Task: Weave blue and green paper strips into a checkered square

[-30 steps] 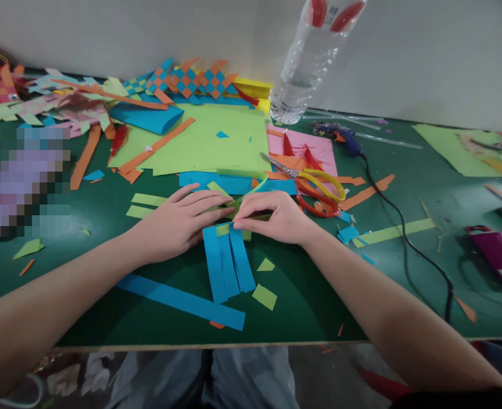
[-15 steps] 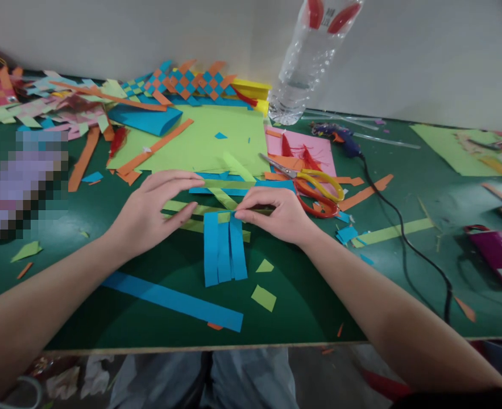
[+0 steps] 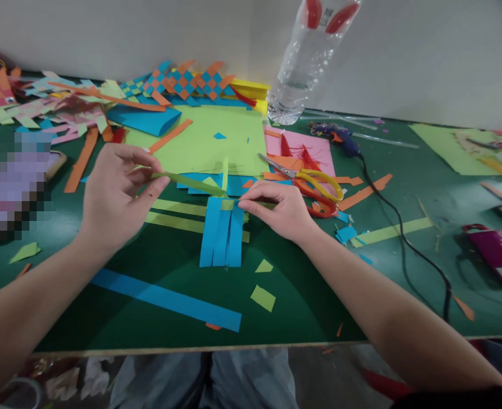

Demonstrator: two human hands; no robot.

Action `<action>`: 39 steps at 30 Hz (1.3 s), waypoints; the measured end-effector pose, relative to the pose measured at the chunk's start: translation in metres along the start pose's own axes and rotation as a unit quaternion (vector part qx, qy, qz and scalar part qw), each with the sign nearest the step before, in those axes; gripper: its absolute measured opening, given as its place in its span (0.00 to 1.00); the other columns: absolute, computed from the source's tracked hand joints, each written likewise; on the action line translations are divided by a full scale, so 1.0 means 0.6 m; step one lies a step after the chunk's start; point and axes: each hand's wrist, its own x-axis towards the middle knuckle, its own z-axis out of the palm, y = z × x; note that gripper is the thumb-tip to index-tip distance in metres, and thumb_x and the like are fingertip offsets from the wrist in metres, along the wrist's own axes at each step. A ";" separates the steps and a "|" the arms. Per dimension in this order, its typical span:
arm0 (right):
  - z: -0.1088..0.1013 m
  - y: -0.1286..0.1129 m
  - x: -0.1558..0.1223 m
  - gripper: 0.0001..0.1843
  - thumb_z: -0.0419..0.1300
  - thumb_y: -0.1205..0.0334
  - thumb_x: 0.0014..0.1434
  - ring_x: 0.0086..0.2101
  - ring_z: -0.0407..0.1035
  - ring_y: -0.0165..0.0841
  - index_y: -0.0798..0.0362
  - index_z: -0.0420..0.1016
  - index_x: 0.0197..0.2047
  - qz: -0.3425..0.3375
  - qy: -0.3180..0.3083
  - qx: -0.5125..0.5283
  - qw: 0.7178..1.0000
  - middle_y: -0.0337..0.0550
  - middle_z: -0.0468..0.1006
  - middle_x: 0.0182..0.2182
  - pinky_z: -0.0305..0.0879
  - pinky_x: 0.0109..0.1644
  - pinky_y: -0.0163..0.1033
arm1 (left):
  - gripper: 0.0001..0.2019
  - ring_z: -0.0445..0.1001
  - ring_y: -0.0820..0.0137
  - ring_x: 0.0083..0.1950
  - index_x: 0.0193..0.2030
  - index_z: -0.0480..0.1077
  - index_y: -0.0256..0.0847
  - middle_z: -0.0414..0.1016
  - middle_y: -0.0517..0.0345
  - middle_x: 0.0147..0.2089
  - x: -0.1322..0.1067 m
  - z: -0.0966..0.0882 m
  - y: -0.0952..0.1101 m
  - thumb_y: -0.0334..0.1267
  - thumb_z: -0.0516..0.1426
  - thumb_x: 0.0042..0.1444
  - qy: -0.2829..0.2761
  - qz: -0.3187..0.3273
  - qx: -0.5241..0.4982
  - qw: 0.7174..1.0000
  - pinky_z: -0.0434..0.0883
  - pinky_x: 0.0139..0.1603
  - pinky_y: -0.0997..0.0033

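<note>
My left hand (image 3: 114, 193) is raised a little off the green table (image 3: 319, 301) and pinches the left end of a green paper strip (image 3: 191, 183). That strip runs right toward a bundle of blue paper strips (image 3: 222, 233) lying side by side. My right hand (image 3: 282, 211) presses its closed fingertips on the top end of the blue strips where the green strip meets them. Two more green strips (image 3: 178, 216) lie flat under and left of the blue ones.
Scissors with yellow and red handles (image 3: 316, 187) lie just right of my right hand. A glue gun (image 3: 340, 139) with a black cord (image 3: 408, 238) is beyond. A plastic bottle (image 3: 302, 68), a green sheet (image 3: 208, 142), woven paper pieces (image 3: 186, 82) and a long blue strip (image 3: 165, 298) lie around.
My left hand has lifted off the strips and moved left and up, drawing the green strip out with it. My right hand has stayed on the top of the blue strips.
</note>
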 end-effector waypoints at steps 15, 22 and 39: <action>-0.001 0.003 0.001 0.07 0.70 0.57 0.61 0.32 0.75 0.29 0.50 0.86 0.33 -0.010 -0.002 -0.004 1.000 0.40 0.84 0.31 0.72 0.36 0.35 | 0.25 0.78 0.74 0.43 0.54 0.71 0.47 0.74 0.62 0.39 0.000 -0.006 -0.001 0.22 0.63 0.51 -0.051 0.005 -0.005 0.999 0.76 0.37 0.78; -0.002 0.001 0.001 0.06 0.70 0.58 0.60 0.32 0.75 0.29 0.50 0.86 0.33 -0.012 -0.008 -0.005 1.000 0.39 0.84 0.31 0.72 0.36 0.35 | 0.22 0.80 0.72 0.41 0.58 0.68 0.47 0.78 0.60 0.40 0.000 -0.007 0.007 0.32 0.64 0.57 -0.111 -0.070 -0.001 0.991 0.78 0.40 0.73; 0.000 -0.004 0.001 0.07 0.70 0.58 0.61 0.34 0.79 0.32 0.50 0.87 0.33 0.013 -0.023 -0.029 0.999 0.41 0.87 0.33 0.75 0.39 0.37 | 0.10 0.81 0.58 0.52 0.49 0.76 0.47 0.84 0.52 0.53 -0.014 -0.001 0.013 0.44 0.59 0.65 -0.252 -0.025 0.192 0.948 0.77 0.55 0.55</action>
